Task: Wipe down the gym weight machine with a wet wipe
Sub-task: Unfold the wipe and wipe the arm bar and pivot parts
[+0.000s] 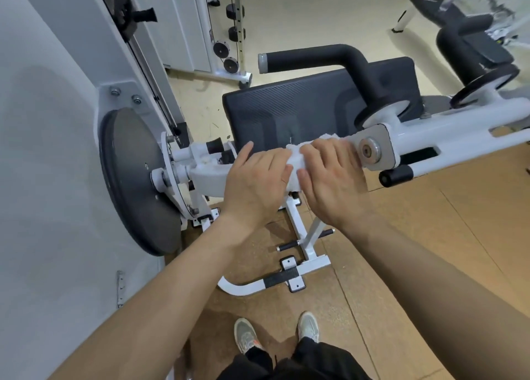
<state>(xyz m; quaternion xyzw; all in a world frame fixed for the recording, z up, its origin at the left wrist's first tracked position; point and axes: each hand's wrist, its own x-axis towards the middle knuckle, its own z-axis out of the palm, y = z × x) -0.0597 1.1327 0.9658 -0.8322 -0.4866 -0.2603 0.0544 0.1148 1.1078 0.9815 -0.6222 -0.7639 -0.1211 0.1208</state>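
Standing at the bottom of the frame, two grey shoes (248,335) rest on the brown floor (430,236), and both bare forearms reach up toward the middle. The left hand (255,181) curls over the white bar (206,179) of the weight machine, thumb stretched up and away, fingertips touching the left end of the wet wipe (295,164). The right hand (329,179) sits just beside it, fingers bent down over the wipe and clamping it against the bar. The wipe is bunched around the bar at the centre of the frame. Its long axis follows the bar, running left to right and rising slightly toward the grey pivot plate (372,147), which its right end touches. At the bar's left end a large black disc (132,179) stands on edge at centre left. Behind the hands lies a black seat pad (286,113), and above it a padded handle (309,57) points left.
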